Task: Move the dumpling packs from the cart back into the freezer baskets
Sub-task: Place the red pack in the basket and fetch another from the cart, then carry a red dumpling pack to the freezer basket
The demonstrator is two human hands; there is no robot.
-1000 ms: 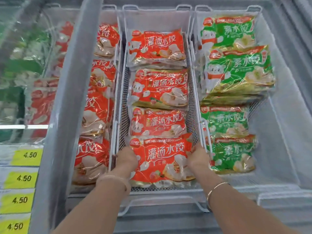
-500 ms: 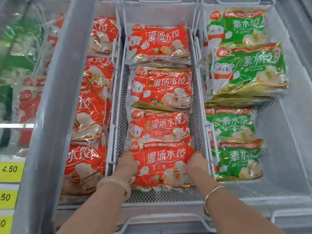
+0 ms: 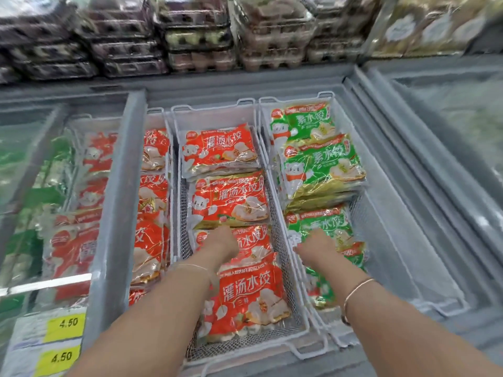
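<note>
Both hands have let go of the nearest red pack point(image 3: 245, 300) since a second ago; it now lies flat at the near end of the middle basket point(image 3: 298, 326). Left hand point(image 3: 221, 242) rests further up on the third red pack point(image 3: 254, 242); right hand point(image 3: 315, 244) has crossed to the green packs point(image 3: 324, 225) in the right basket point(image 3: 446, 297). Both are blurred and seen from behind, so I can't tell how the fingers sit. Packs look like crinkly glossy film, slippery, over lumpy frozen dumplings: fairly stiff, moderately heavy. Best gripped at both short edges. Baskets are white wire mesh. Beyond, an egg-carton stack point(image 3: 196, 36), blurred.
</note>
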